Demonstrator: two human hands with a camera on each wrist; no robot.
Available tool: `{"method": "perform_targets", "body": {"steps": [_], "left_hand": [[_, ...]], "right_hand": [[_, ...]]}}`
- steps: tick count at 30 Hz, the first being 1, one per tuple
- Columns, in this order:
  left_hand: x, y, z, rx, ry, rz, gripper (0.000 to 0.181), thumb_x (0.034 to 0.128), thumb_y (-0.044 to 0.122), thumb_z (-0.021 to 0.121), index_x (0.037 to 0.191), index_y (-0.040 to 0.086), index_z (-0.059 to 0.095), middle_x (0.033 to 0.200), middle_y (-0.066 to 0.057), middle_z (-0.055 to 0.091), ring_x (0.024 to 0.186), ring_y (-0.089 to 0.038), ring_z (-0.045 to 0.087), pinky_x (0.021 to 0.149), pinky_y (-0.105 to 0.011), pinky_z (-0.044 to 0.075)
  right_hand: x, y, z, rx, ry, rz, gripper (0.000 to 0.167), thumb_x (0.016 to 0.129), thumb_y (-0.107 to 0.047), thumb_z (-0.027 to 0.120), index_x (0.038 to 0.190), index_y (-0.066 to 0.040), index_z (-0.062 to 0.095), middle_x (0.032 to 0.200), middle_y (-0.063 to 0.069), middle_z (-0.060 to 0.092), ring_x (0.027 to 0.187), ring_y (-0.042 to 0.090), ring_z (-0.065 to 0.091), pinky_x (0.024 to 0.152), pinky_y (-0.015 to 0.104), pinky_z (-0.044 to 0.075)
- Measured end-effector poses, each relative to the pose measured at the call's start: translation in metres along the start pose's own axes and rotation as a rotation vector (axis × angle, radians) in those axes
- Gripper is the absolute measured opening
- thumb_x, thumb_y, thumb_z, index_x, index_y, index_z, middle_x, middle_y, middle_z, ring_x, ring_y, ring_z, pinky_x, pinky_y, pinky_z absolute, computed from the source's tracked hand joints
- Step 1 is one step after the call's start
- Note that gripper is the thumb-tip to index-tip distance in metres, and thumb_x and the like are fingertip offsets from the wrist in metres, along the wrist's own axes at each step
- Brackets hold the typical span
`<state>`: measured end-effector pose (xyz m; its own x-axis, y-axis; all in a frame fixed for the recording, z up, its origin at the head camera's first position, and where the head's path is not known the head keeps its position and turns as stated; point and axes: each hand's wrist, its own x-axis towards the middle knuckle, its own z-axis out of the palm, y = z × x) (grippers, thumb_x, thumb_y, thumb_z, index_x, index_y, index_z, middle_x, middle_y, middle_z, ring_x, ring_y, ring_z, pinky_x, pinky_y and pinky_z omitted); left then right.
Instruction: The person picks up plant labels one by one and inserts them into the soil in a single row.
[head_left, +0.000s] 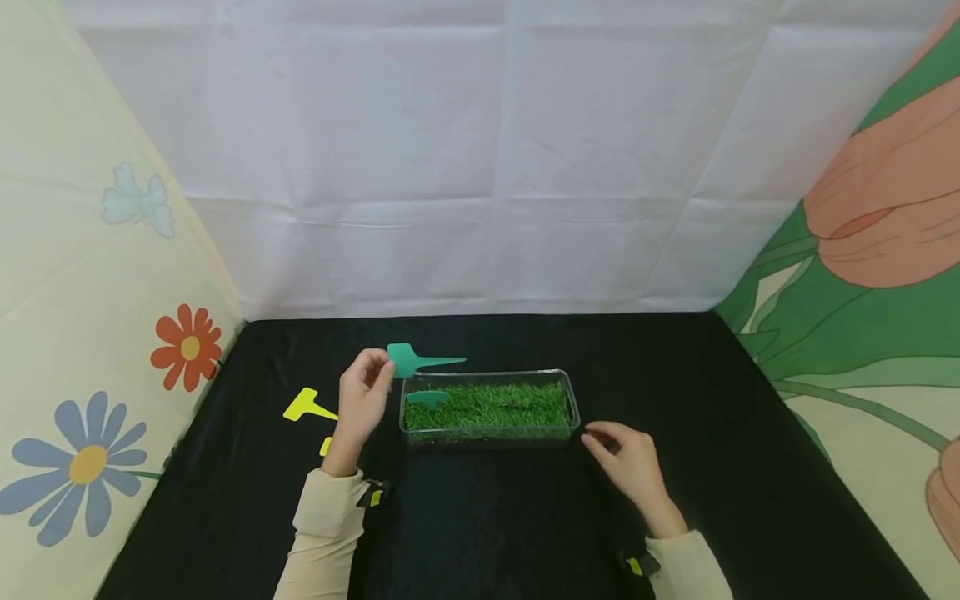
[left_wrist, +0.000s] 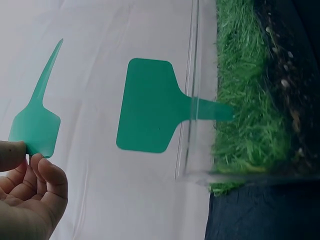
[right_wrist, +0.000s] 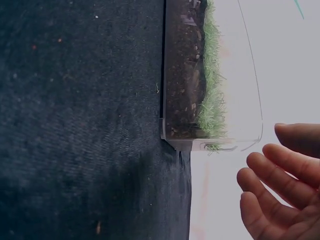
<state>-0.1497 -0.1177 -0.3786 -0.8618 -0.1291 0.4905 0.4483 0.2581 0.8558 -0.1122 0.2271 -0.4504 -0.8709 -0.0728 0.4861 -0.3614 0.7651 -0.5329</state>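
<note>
My left hand (head_left: 363, 400) pinches a green plant label (head_left: 405, 360) by the edge of its wide head, its pointed stem reaching right above the back left of a clear plastic box (head_left: 487, 432). In the left wrist view the held label's tip points up. Another green plant label (left_wrist: 150, 106) stands with its stem in the grass (left_wrist: 245, 100) at the box's left end. My right hand (head_left: 626, 462) holds nothing; its fingers are loosely bent beside the box's right end. Dark soil (right_wrist: 185, 75) under the grass shows through the clear wall in the right wrist view.
Left of the left forearm, a yellow plant label (head_left: 306, 404) lies on the black cloth (head_left: 480, 525). Part of another yellow label (head_left: 326, 446) shows beside the wrist, mostly hidden. A white sheet (head_left: 450, 167) hangs behind, with flower-printed cloths (head_left: 90, 333) at the sides.
</note>
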Motion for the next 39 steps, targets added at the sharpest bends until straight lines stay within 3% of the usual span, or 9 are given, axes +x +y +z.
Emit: {"method": "perform_targets", "body": {"steps": [17, 28, 39], "left_hand": [[0.0, 0.0, 0.011, -0.006, -0.027, 0.019, 0.008, 0.0831, -0.016, 0.051, 0.085, -0.009, 0.053, 0.067, -0.011, 0.049, 0.058, -0.008, 0.042, 0.053, -0.02, 0.037], [-0.002, -0.002, 0.013, -0.011, -0.04, 0.033, 0.008, 0.0834, -0.016, 0.05, 0.085, -0.009, 0.053, 0.066, -0.012, 0.048, 0.059, -0.008, 0.041, 0.054, -0.021, 0.037], [-0.004, -0.002, 0.015, -0.049, -0.072, -0.019, 0.007, 0.0851, -0.014, 0.049, 0.088, -0.01, 0.053, 0.069, -0.017, 0.049, 0.059, -0.01, 0.043, 0.054, -0.021, 0.04]], "right_hand": [[0.022, -0.008, -0.002, 0.017, 0.026, -0.057, 0.014, 0.072, 0.001, 0.073, 0.085, -0.001, 0.069, 0.073, 0.005, 0.065, 0.058, 0.013, 0.057, 0.05, 0.029, 0.048], [0.045, -0.018, -0.005, 0.044, 0.076, -0.147, 0.014, 0.073, 0.001, 0.072, 0.087, 0.002, 0.069, 0.074, 0.009, 0.065, 0.055, 0.014, 0.057, 0.049, 0.031, 0.048], [0.06, -0.03, -0.008, 0.057, 0.087, -0.165, 0.012, 0.075, 0.001, 0.07, 0.087, 0.002, 0.069, 0.074, 0.009, 0.065, 0.056, 0.016, 0.057, 0.049, 0.034, 0.049]]}}
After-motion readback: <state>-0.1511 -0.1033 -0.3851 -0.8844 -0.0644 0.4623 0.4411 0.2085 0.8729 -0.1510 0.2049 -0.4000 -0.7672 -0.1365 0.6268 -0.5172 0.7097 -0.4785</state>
